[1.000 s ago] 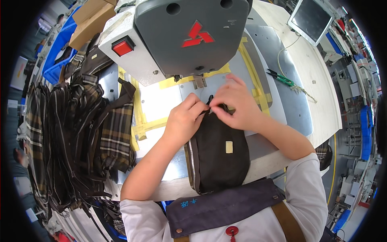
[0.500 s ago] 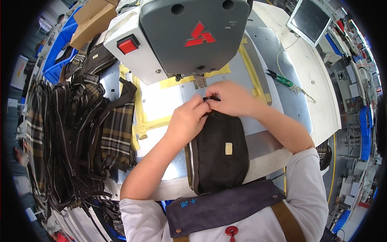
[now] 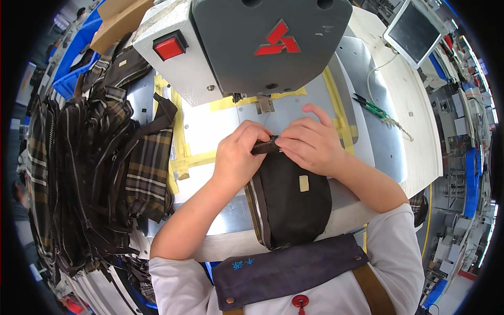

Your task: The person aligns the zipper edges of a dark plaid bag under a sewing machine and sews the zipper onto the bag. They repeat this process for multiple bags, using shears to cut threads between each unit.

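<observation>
- Pale bench [image 3: 424, 152], topped by a metal plate [image 3: 391, 160]
- Yellow tape [image 3: 202, 159] on the work surface
- Green-handled snips [image 3: 371, 107] on the plate, right
- Dark pouch [image 3: 291, 205] over the front strip
- Plaid zippered pieces [image 3: 149, 178], heaped left

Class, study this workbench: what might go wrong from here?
The left hand and right hand, holding the dark pouch close to the machine head, might be hurt if the machine started. The plaid heap overhangs the edge of the table and could slide off. The green-handled snips lie uncovered and might prick if brushed.
</observation>
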